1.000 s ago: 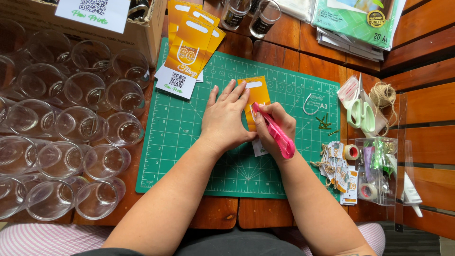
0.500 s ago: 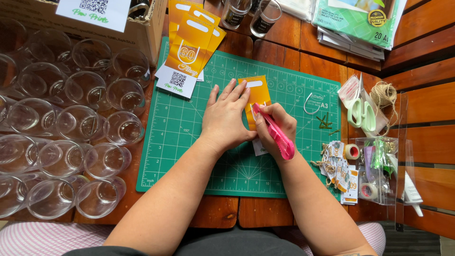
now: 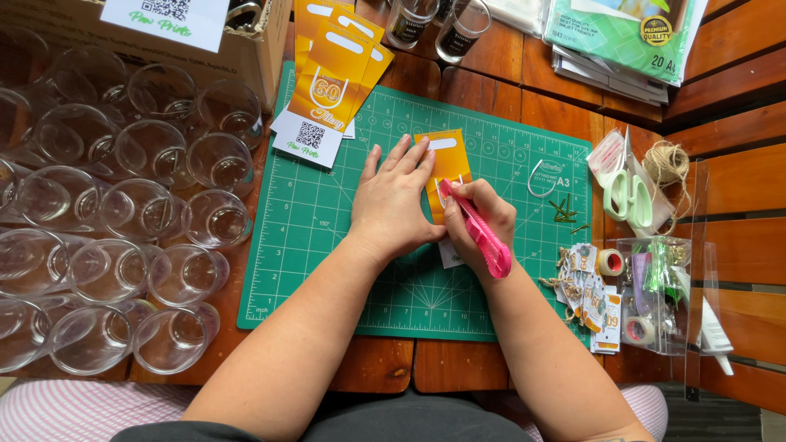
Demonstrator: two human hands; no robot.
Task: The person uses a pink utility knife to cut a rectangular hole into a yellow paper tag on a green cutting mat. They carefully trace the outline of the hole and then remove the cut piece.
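Observation:
My left hand (image 3: 395, 200) lies flat, fingers spread, pressing an orange and white paper tag (image 3: 449, 157) onto the green cutting mat (image 3: 311, 237). My right hand (image 3: 479, 221) grips a pink craft knife (image 3: 477, 230) like a pen, its tip touching the tag beside my left fingers. The lower part of the tag is hidden under both hands.
A fanned stack of orange tags (image 3: 332, 74) lies at the mat's top left. Many clear plastic cups (image 3: 123, 213) crowd the left side beside a cardboard box (image 3: 246, 41). Green scissors (image 3: 626, 192), twine (image 3: 667, 164), tape rolls (image 3: 611, 262) and small cut tags (image 3: 585, 286) sit at right.
Both hands stay almost where they were; the knife and tag show no clear shift.

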